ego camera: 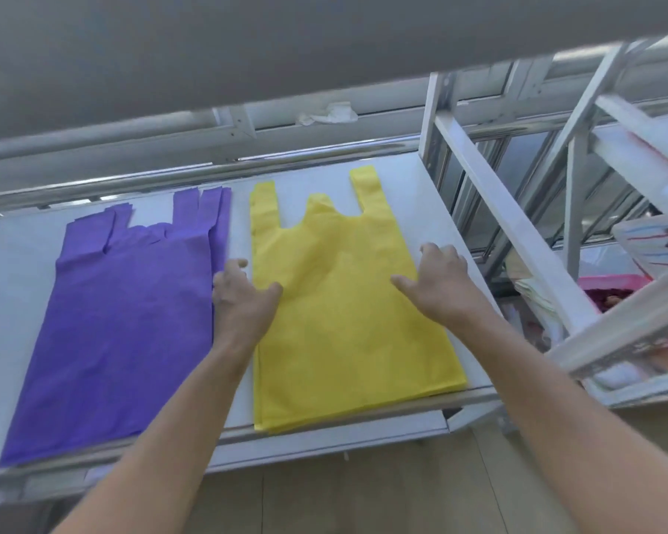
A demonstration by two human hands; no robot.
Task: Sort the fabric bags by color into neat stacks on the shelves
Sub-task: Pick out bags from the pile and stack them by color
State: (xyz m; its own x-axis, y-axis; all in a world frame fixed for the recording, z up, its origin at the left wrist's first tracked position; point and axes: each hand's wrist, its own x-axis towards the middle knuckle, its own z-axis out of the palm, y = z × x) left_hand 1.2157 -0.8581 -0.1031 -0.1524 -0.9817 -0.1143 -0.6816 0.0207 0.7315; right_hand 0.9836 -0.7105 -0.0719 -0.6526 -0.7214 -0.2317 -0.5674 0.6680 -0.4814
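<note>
Yellow non-woven vest-style bags [348, 302] lie flat in a matte, squared stack on the white shelf board [16, 264], handles pointing away from me. Purple stack [124, 321] just beside it on the left, handles fanned unevenly. My left hand [240, 298] sits at the yellow stack's left edge and my right hand [440, 287] at its right edge. Thumbs lie on the fabric, fingers bent over the edges. Pinching or only pressing, I cannot tell. Grey metal diagonal brace [498, 210] crosses to the right, partly screening a pink tray [614, 281] behind it.
</note>
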